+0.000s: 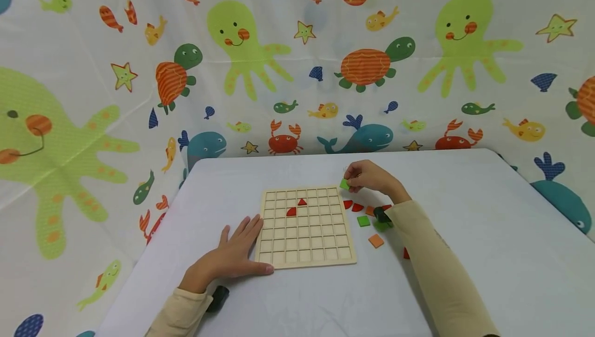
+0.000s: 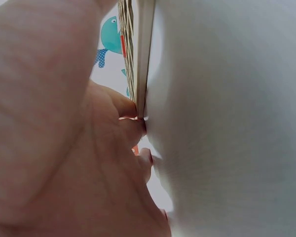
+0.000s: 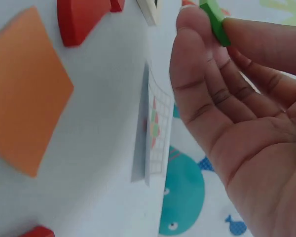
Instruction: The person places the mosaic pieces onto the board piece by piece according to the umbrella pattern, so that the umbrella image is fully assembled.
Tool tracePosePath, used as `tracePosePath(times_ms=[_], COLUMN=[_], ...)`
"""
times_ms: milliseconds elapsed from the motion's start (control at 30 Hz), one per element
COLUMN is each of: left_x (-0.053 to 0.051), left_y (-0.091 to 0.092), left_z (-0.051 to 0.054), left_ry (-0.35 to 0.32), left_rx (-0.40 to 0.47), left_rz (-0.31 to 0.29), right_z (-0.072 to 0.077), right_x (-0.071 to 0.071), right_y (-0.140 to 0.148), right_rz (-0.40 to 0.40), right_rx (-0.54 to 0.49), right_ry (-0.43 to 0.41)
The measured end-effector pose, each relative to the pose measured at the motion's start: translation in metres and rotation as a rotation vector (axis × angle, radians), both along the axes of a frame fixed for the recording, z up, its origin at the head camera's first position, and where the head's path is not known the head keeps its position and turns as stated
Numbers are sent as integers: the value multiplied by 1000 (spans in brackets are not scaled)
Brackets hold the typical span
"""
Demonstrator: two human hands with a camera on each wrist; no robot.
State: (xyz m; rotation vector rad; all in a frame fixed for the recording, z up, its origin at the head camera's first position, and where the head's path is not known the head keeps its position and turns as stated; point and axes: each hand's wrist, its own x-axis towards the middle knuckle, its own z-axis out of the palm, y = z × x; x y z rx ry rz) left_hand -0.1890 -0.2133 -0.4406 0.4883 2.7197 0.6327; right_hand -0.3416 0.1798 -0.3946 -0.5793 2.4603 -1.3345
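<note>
My right hand (image 1: pixel 369 177) pinches a green square tile (image 1: pixel 344 184) between thumb and fingertips, just beyond the board's far right corner. The same green tile (image 3: pixel 216 22) shows edge-on in the right wrist view. A pale wooden grid board (image 1: pixel 321 263) lies flat on the table. Two pieces sit in its upper cells: a red triangle (image 1: pixel 302 202) and, lower left of it, a red quarter circle (image 1: pixel 291 212). My left hand (image 1: pixel 230 254) rests with spread, straight fingers against the board's left edge, its thumb at the near left corner.
Right of the board lie loose tiles: an orange square (image 1: pixel 376 241), a green square (image 1: pixel 363 221), several red pieces, some partly hidden by the right arm. A card with a printed grid pattern (image 3: pixel 159 133) stands in the right wrist view. A patterned curtain (image 1: pixel 297 68) hangs behind the table.
</note>
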Motion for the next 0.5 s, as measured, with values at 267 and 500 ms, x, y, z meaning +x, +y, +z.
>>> tracePosePath(times_ms=[267,500], left_x=[1,1], left_y=[1,2], left_z=[2,4], left_ry=[-3,-4], left_rx=[-9,-15], left_rz=[3,6], right_z=[0,4], right_x=[0,3], right_y=[-12,-25], right_rz=[90,131], right_rx=[-9,31], right_ry=[18,44])
